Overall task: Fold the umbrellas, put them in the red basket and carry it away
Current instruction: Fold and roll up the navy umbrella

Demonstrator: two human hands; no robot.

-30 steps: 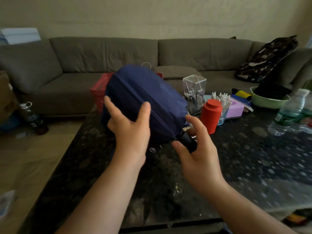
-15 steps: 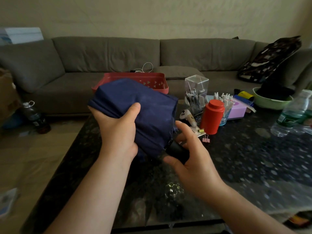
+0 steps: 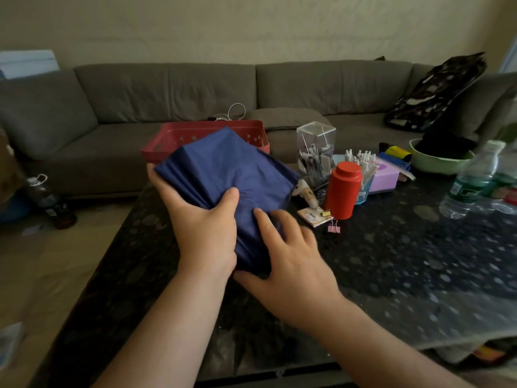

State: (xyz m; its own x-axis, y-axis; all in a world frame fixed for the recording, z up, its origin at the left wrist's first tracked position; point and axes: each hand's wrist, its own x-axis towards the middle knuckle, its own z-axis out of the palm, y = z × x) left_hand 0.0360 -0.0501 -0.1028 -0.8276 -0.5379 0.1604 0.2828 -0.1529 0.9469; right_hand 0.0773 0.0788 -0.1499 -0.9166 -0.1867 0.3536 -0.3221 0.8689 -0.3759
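1. hands at work over a dark speckled desk [image 3: 391,261]: the left hand [image 3: 205,233] is wrapped around the gathered canopy of a navy umbrella [image 3: 223,175], thumb on top and fingers underneath, while the right hand [image 3: 291,264] lies with fingers spread against the bundle's near end, pressing the cloth flat rather than pinching it.
2. umbrella collapsed but loose; its folds fan out wide at the far end and no strap is seen closed around it, so the folding looks only partly done.
3. red basket [image 3: 167,144] waits at the desk's far edge, just behind the umbrella; what shows of its inside looks bare, so the loading and the carrying away appear to remain. no second umbrella can be made out.
4. bundle is held above the desk, its long axis running from the hands away toward the basket, near end narrow, far end broad and tipped slightly up. the handle is hidden.
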